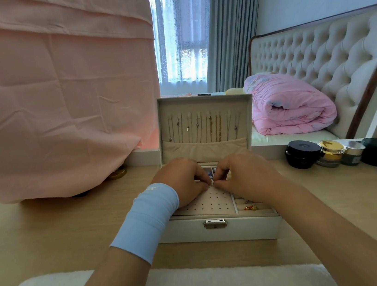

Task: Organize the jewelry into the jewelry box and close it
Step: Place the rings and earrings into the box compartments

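The step in hand looks like seating a stud in the perforated panel (pixel 211 202) of the jewelry box (pixel 219 233), and it will go best if one hand steadies the post over a single hole while the other presses straight down, wrists kept low so nothing skids into the next compartment. Both hands have their fingers curled in: the left hand (pixel 180 180) and right hand (pixel 247 175) meet fingertip to fingertip, pinching a small pale piece (pixel 212 182) between them; what it is exactly is too tiny to tell. The box sits open on the tabletop (pixel 48 223) directly under the hands, with the free holes of the panel at 6 o'clock from the fingertips, the upright lid (pixel 203 103) with its hung necklaces (pixel 205 128) at 12 o'clock, and an orange trinket (pixel 250 207) in the side compartment at 5 o'clock from the right hand
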The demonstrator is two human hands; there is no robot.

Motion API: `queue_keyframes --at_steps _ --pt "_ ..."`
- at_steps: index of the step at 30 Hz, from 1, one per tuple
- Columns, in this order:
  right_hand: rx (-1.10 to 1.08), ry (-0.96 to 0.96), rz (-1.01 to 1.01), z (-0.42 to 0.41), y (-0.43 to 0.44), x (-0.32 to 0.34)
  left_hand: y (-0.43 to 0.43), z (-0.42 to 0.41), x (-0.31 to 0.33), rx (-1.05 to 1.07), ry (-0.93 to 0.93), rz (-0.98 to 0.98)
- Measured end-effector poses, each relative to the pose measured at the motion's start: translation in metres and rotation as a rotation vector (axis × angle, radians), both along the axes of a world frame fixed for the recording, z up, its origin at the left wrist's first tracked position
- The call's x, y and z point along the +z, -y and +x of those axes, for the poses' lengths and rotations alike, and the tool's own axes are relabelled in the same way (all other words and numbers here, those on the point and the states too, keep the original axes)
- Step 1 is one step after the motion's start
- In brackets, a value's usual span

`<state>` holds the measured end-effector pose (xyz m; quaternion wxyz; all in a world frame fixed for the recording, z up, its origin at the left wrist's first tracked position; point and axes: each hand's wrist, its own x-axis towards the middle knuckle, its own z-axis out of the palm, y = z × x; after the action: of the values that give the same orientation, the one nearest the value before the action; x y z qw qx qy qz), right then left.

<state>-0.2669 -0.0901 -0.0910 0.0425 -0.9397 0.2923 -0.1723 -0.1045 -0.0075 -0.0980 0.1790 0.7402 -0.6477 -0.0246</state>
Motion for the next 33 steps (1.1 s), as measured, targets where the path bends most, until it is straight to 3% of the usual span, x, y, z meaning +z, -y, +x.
queue_keyframes --at_steps 5,9,16,24,33 --pt "0.036 -0.107 0.123 -0.004 0.003 0.006 0.0 -0.002 0.0 0.0 0.0 -0.015" --pt "0.047 -0.066 0.24 -0.007 0.009 0.009 -0.001 -0.003 0.0 -0.003 -0.001 -0.014" --pt "0.061 -0.104 0.278 -0.007 0.009 0.01 -0.001 -0.005 0.001 -0.004 0.015 0.007" --pt "0.018 0.011 0.302 -0.037 0.024 0.029 -0.01 -0.013 0.01 -0.024 0.013 -0.053" --pt "-0.149 -0.267 0.403 -0.112 0.042 0.003 0.005 -0.078 0.016 -0.118 -0.033 -0.101"
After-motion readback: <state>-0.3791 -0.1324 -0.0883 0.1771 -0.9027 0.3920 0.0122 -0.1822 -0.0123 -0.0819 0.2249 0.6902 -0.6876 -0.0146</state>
